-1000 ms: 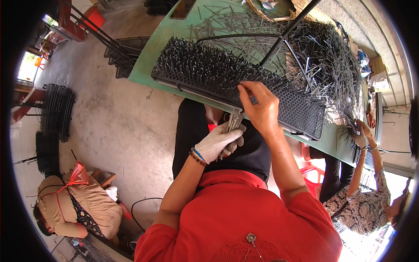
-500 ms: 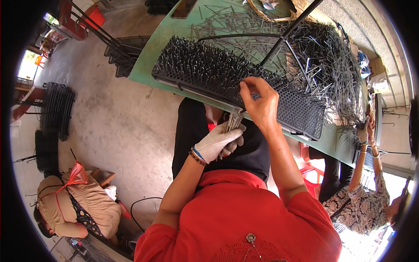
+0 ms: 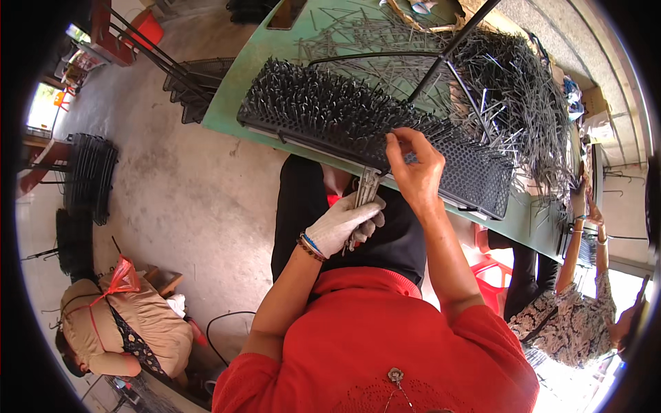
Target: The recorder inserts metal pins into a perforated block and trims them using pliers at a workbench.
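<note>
My left hand (image 3: 341, 228), in a whitish work glove, is closed round a bundle of thin metal rods (image 3: 368, 187) just below the table's front edge. Above it, my bare right hand (image 3: 421, 172) pinches thumb and forefinger together at a long black perforated rack (image 3: 474, 180); anything between those fingertips is too small to make out. Many short dark rods (image 3: 317, 100) stand upright in the left and middle of this rack. Toward its right end the holed surface shows.
The rack lies on a green table (image 3: 231, 103). Behind it are scattered rods (image 3: 351, 27), a tangled rod heap (image 3: 513, 103) and black bars (image 3: 441, 62). A co-worker (image 3: 568, 320) reaches in from the right; another person (image 3: 131, 316) bends at left. Black racks (image 3: 91, 175) are stacked left.
My right hand has shifted slightly right and down, still pinched over the rack. My left hand with the rods has barely moved. The co-worker's hands at the right have moved a little.
</note>
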A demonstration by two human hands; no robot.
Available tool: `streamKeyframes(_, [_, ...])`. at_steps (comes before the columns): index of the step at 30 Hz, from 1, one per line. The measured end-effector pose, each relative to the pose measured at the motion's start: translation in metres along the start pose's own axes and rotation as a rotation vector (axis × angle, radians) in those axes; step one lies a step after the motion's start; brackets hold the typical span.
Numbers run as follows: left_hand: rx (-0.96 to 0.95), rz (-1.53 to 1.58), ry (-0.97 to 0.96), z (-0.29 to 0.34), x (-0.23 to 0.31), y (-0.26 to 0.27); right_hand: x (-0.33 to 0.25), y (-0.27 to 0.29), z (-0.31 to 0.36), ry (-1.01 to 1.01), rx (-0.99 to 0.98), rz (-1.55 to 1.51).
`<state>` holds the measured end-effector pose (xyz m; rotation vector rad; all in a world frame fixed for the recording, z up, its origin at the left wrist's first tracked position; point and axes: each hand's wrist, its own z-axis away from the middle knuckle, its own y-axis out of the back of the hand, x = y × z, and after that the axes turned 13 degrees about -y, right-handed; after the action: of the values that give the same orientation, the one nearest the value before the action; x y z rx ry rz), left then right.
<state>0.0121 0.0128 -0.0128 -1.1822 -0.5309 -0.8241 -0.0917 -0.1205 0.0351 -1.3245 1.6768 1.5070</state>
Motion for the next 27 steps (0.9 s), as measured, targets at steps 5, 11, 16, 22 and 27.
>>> streamKeyframes(5, [-0.021, -0.027, 0.005, 0.001, 0.003, -0.004, 0.007, -0.002, -0.002, 0.020, -0.049, 0.024])
streamKeyframes(11, [-0.058, -0.088, 0.037, 0.002, 0.006, -0.005, 0.009, -0.001, -0.001, 0.065, -0.029, -0.014])
streamKeyframes(16, [-0.065, -0.109, 0.049, 0.002, 0.008, -0.009, 0.010, -0.001, 0.000, 0.107, -0.053, -0.003])
streamKeyframes(22, [-0.058, -0.122, 0.052, 0.004, 0.012, -0.011, 0.010, -0.001, -0.003, 0.243, -0.049, 0.092])
streamKeyframes(27, [-0.035, -0.141, 0.060, 0.005, 0.014, -0.014, 0.003, 0.002, -0.005, 0.138, -0.107, 0.080])
